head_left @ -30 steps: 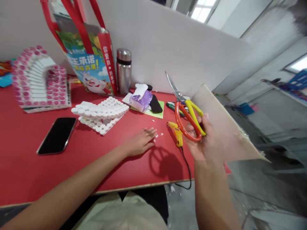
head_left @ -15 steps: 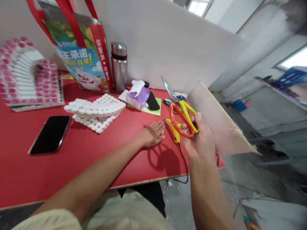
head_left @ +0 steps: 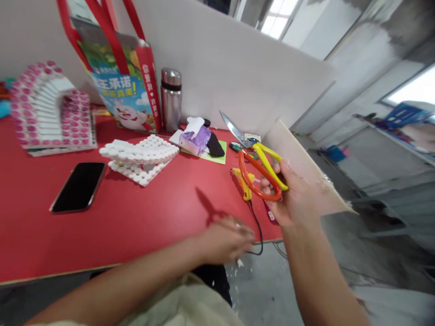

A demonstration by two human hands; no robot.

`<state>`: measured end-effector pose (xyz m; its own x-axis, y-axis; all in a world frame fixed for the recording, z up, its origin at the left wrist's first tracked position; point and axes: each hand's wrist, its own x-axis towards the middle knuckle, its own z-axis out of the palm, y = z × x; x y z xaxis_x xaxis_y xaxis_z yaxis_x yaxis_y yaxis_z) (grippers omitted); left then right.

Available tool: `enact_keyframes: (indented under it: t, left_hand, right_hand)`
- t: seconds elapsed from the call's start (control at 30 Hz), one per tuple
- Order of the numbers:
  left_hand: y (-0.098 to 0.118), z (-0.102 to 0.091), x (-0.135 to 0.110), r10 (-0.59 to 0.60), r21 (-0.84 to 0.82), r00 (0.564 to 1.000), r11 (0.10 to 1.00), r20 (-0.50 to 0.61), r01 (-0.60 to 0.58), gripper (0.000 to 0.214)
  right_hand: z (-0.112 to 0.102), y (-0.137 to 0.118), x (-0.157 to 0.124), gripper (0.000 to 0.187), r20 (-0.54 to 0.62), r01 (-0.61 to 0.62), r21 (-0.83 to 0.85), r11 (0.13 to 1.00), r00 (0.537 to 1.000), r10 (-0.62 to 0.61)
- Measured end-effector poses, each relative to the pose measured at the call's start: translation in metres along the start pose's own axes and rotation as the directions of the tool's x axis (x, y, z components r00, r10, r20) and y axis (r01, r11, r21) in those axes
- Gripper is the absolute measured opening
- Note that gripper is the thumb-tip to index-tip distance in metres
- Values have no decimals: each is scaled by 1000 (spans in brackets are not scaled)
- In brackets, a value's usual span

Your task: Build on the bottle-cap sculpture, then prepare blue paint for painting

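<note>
My right hand (head_left: pixel 292 192) is closed round the handles of a pair of scissors (head_left: pixel 260 174), one handle red and one yellow. The blades point up and to the left, above the table. A yellow glue gun (head_left: pixel 245 189) with a black cord lies on the red table (head_left: pixel 163 199), just left of the scissors' red handle. My left hand (head_left: pixel 229 240) is at the table's front edge, near that cord; motion smears its fingers, so what they hold, if anything, does not show. Partly behind my right hand is a magenta object with a white end (head_left: pixel 270 212).
Left lie a phone (head_left: pixel 79 187), a white piece made of small round discs (head_left: pixel 139 154) and a pink-and-white arched piece (head_left: pixel 50 108). Behind them stand a shopping bag (head_left: pixel 125 90) and a steel flask (head_left: pixel 171 99). A purple tissue pack (head_left: pixel 195 139) sits by the white partition (head_left: pixel 238 63).
My left hand has lifted from flat on the table and come back toward the front edge. My right hand still holds the scissors, shifted slightly to the right. The view has shifted a little.
</note>
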<state>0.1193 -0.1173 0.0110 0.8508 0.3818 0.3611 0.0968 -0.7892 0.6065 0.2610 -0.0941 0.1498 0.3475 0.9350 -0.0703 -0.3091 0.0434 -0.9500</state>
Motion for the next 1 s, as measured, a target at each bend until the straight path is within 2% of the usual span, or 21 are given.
enact_keyframes:
  t: [0.03, 0.07, 0.13, 0.17, 0.2, 0.27, 0.3, 0.33, 0.4, 0.43, 0.5, 0.57, 0.63, 0.67, 0.7, 0.77, 0.83, 0.9, 0.93, 0.97, 1.0]
  left_hand:
    - [-17, -19, -18, -71, 104, 996, 992, -55, 77, 34]
    - [-34, -37, -37, -185, 222, 971, 951, -152, 216, 39]
    - [-59, -60, -74, -404, 380, 854, 772, -327, 510, 58]
    - [-67, -65, -86, -482, 413, 799, 686, -359, 599, 67]
    - [-70, -65, -92, -537, 427, 767, 637, -352, 642, 74]
    - [-62, -51, -83, -575, 409, 774, 660, -265, 630, 82]
    - [-52, -39, -69, -552, 363, 811, 727, -197, 583, 82]
    - [-39, -24, -51, -480, 285, 871, 825, -101, 488, 78]
    - [-7, 6, -14, -229, 51, 968, 973, 104, 225, 73]
    - [9, 20, 2, -94, -93, 973, 989, 213, 115, 63]
    - [33, 39, 20, 180, -358, 908, 933, 377, -36, 44]
    - [38, 38, 18, 208, -380, 929, 921, 307, -81, 35]
    - [19, 14, -1, 131, -231, 983, 968, 126, -100, 35]
    - [1, -4, -14, 43, -120, 999, 992, -3, -43, 37]
    - [-21, -25, -27, -65, 4, 988, 998, -142, 67, 39]
    - [-70, -63, -53, -278, 210, 895, 908, -350, 364, 43]
    - [-112, -88, -67, -435, 305, 805, 765, -403, 567, 57]
    - [-131, -90, -66, -549, 329, 742, 670, -385, 666, 72]
    - [-129, -84, -59, -578, 322, 730, 657, -366, 682, 74]
    - [-120, -73, -49, -584, 296, 745, 686, -322, 665, 74]
    - [-105, -59, -38, -554, 243, 791, 755, -260, 609, 72]
  right_hand:
    - [-1, 0, -1, 30, -1, -5, 1, 1000, 1000, 5]
    - [-3, 2, -1, 30, -4, -4, 7, 1000, 1000, 4]
    - [-4, 6, -2, 29, -16, 13, 29, 999, 1000, -12]
    - [-4, 9, -2, 29, -25, 23, 40, 999, 999, -22]
    - [-4, 12, -2, 29, -35, 33, 49, 998, 999, -31]
    - [-3, 17, -2, 31, -54, 34, 58, 998, 998, -31]
    - [-2, 19, -2, 33, -61, 28, 59, 998, 998, -25]
    - [-2, 20, -2, 34, -66, 22, 60, 998, 998, -18]
    - [-3, 20, -2, 36, -77, 16, 58, 998, 997, -11]
    - [-5, 19, -3, 37, -81, 14, 53, 998, 997, -10]
    - [-12, 16, -4, 38, -89, 12, 42, 999, 996, -9]
    - [-22, 14, -6, 40, -93, 5, 26, 1000, 996, -2]
    - [-32, 12, -7, 42, -106, -3, 7, 1000, 994, 3]
    - [-37, 13, -8, 42, -116, -4, -4, 1000, 993, 3]
    - [-40, 13, -9, 42, -126, -4, -13, 1000, 992, 2]
    - [-44, 16, -9, 41, -140, 0, -16, 1000, 990, -2]
    - [-44, 19, -9, 40, -139, 6, -3, 1000, 990, -6]
    - [-42, 22, -8, 40, -130, 9, 14, 1000, 992, -7]
    - [-41, 23, -8, 39, -125, 8, 20, 1000, 992, -5]
    - [-39, 24, -7, 39, -122, 6, 23, 1000, 993, -3]
    - [-38, 24, -7, 38, -121, 2, 26, 1000, 993, 1]
